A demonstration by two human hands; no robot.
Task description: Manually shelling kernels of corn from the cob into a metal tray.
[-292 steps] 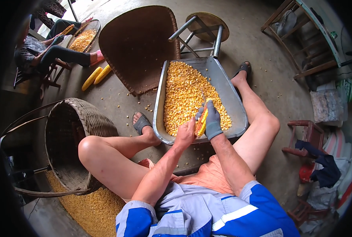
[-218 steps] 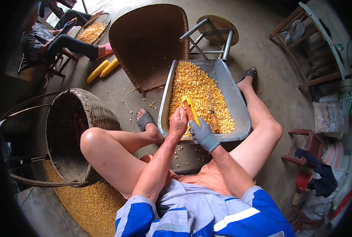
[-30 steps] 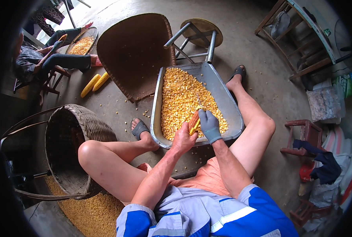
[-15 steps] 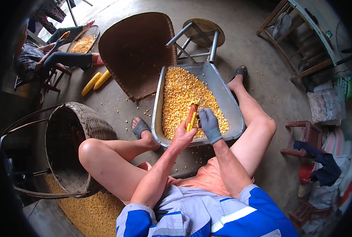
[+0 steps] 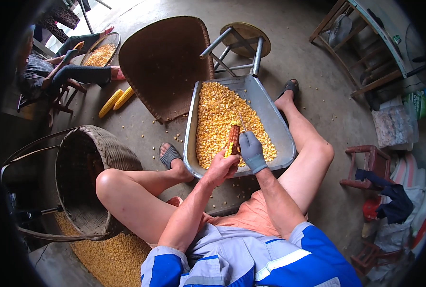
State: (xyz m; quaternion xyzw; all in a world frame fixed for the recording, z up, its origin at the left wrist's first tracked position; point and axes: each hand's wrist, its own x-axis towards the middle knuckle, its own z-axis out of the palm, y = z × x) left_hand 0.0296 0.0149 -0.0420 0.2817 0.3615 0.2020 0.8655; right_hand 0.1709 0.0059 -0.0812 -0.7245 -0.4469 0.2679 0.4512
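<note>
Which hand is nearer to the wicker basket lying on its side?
Left. The left hand, holding the corn cob, sits on the side toward the wicker basket; the gloved right hand is beyond the cob, farther away.

Soft daylight from upper left; sharp centre, dark fisheye-bent edges.

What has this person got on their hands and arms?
The right hand wears a snug grey knitted work glove; the left hand is bare. Both forearms are uncovered. At the upper arms sit short sleeves of a blue and pale grey work shirt with a light stripe.
</note>
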